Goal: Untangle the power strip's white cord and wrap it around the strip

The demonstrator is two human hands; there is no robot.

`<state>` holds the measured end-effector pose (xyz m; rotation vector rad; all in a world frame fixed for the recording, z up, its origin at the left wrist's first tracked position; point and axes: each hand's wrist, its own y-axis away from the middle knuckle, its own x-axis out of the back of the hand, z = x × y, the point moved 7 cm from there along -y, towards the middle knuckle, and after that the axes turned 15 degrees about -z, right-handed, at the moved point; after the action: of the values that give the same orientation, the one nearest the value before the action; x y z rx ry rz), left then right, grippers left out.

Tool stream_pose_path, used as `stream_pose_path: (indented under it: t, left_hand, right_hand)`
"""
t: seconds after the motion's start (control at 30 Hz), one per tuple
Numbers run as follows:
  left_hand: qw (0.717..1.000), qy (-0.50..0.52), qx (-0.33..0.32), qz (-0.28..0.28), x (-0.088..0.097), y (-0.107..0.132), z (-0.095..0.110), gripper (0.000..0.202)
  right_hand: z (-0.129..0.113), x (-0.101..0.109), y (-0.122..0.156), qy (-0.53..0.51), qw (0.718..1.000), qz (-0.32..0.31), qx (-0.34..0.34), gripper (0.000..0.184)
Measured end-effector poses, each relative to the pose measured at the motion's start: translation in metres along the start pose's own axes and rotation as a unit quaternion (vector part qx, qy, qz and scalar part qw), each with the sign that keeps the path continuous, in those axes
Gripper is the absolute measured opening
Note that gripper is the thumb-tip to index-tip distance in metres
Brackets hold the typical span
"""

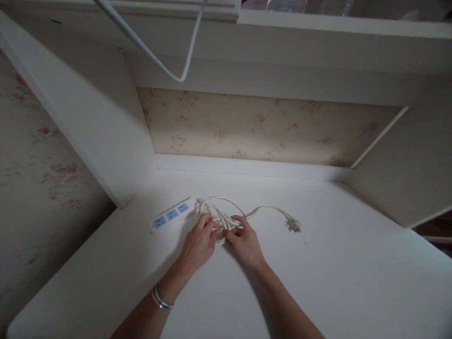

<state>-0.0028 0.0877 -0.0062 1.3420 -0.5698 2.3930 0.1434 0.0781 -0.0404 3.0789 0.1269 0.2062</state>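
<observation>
A white power strip [172, 215] with blue socket faces lies on the desk, left of my hands. From its right end runs a cream power cord [226, 199], gathered in loose loops. My left hand [201, 239] is closed on the loops from the left, thumb and fingers bent round the strands. On the other side my right hand [245, 242] pinches the same loops, its fingertips close to those of the left. Part of the coil is hidden behind my fingers. The cord's free end trails right to a plug [293, 224] resting on the desk.
The white desktop [335, 273] is bounded by a left side panel [88, 108], a right panel [416, 155] and a low back ledge [247, 165]. Overhead is a shelf [282, 56], with a bent pale rod or cable [181, 77] hanging in front.
</observation>
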Motion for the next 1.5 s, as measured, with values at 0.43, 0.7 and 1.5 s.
stream_pose_path:
  t: [0.43,0.7,1.5]
  left_hand:
    - [0.993,0.110,-0.034,-0.010,0.007,-0.002,0.001,0.020]
    - [0.996,0.042,-0.071,-0.044,0.008,0.003,0.002,0.015]
    - [0.992,-0.060,-0.053,0.093,0.030,0.007,0.003,0.014]
  right_hand:
    - [0.007,0.016,-0.008,-0.089,0.995,0.034,0.043,0.045]
    - [0.011,0.040,-0.010,-0.104,0.988,0.098,0.056,0.049]
    - [0.014,0.055,-0.011,-0.143,0.978,0.149,0.034,0.045]
